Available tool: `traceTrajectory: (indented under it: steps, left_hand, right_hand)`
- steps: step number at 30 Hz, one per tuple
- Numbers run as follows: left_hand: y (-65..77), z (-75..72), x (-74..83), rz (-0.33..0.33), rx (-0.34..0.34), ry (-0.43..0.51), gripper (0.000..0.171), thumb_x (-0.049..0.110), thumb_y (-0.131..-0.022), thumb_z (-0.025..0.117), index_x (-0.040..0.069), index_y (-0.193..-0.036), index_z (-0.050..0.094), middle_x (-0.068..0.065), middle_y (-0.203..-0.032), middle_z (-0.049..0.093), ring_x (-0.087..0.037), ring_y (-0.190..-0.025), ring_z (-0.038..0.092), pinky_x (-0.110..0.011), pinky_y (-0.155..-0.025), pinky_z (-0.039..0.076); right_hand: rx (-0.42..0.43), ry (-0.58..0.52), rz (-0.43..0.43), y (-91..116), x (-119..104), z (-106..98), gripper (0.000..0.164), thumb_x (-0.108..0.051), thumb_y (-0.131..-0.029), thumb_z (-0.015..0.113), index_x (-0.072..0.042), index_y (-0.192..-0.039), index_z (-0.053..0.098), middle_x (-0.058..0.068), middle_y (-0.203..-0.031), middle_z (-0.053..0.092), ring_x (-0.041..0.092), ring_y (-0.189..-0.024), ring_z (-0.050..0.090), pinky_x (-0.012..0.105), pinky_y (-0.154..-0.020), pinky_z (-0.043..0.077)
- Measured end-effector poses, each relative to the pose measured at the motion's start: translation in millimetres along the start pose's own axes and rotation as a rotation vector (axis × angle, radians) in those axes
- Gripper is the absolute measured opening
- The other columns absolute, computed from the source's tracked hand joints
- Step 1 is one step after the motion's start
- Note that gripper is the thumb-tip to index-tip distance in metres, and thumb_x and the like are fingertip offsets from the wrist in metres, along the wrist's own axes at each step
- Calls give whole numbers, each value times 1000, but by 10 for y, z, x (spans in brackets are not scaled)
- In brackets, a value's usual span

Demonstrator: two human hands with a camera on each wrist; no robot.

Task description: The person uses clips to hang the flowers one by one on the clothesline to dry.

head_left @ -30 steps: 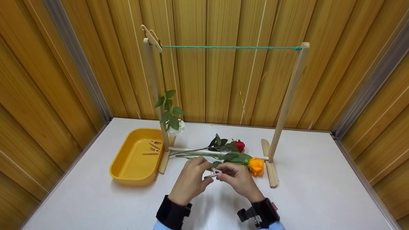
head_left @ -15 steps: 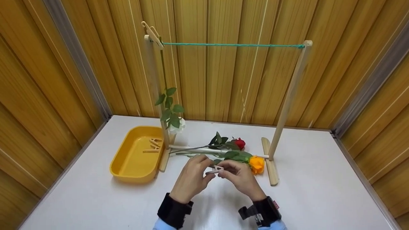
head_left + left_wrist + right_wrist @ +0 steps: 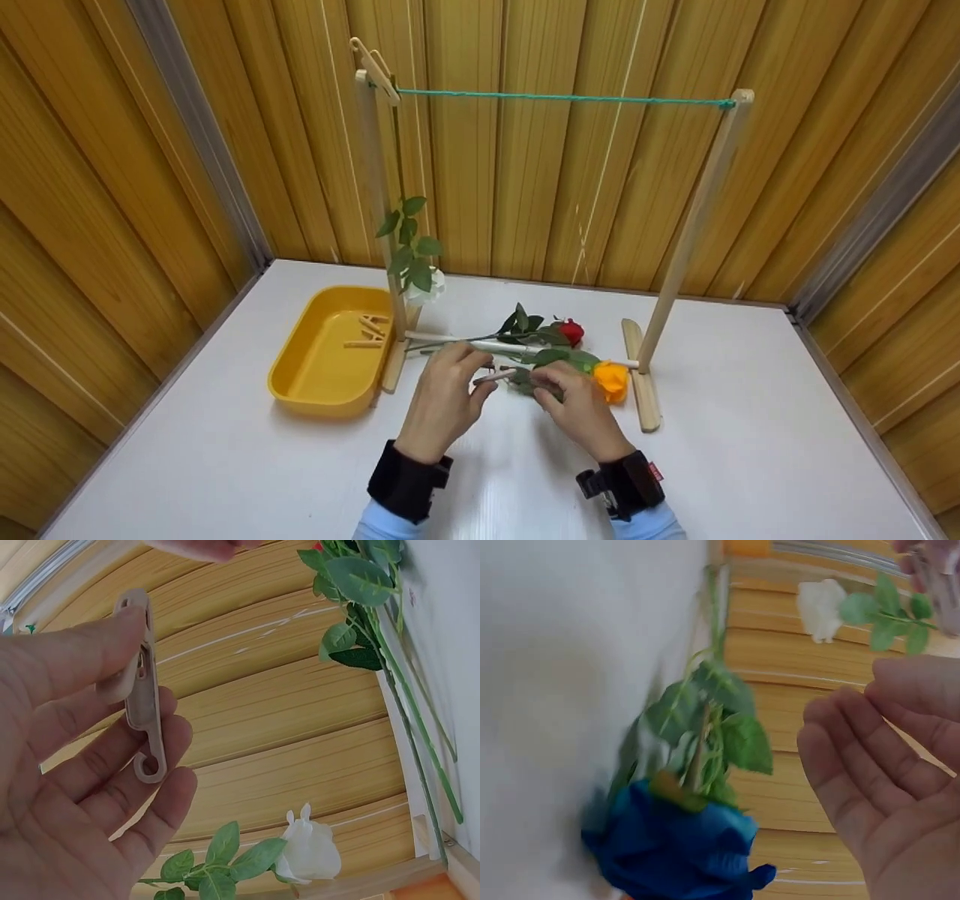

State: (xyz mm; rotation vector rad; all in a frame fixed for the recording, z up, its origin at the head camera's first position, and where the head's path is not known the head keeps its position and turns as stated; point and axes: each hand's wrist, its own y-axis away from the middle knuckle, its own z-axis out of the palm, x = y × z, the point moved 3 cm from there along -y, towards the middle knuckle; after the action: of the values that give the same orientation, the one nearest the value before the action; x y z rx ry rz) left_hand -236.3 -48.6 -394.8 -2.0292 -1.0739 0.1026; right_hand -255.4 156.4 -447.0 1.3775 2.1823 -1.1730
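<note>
My left hand holds a wooden clothespin with a hooked end, pinched by the thumb against the fingers. Just to its right, my right hand holds nothing; its fingers are loosely bent in the right wrist view. Beyond the hands lie a red rose and an orange rose with green leaves and stems. A blue rose shows in the right wrist view; in the head view the right hand seems to hide it. A white rose hangs head down from another clothespin.
A wooden stand with a left post and a right post carries a green line. At left, a yellow tray holds a few clothespins. A wood-patterned wall rises behind the white table.
The right hand has let go of the clothespin and moved a little right. The left hand keeps the clothespin. The head view has shifted slightly.
</note>
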Motion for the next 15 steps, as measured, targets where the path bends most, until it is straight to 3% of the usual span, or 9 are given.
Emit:
traceTrajectory:
  steps: [3, 9, 15]
  left_hand:
    - [-9, -39, -31, -13, 30, 12, 27, 9, -76, 91, 8, -95, 74, -3, -91, 65, -20, -86, 61, -38, -79, 51]
    - [-15, -87, -71, -50, 56, 34, 28, 6, -75, 91, 6, -96, 74, -5, -90, 65, -21, -84, 60, -38, -76, 51]
    - [-13, -93, -82, -59, 47, 37, 27, 8, -76, 91, 7, -97, 74, -4, -91, 65, -22, -85, 60, -37, -76, 50]
  right_hand:
    - [-25, 134, -5, -66, 17, 44, 19, 3, -86, 78, -3, -104, 76, 8, -108, 72, 25, -98, 69, 42, -87, 59]
    - [-144, 227, -20, -223, 68, 169, 20, 2, -87, 77, -1, -107, 76, 14, -114, 70, 34, -109, 67, 50, -97, 55]
    - [-220, 311, -120, -300, 146, 338, 18, 6, -84, 78, -2, -99, 76, 12, -99, 70, 34, -96, 67, 51, -88, 57]
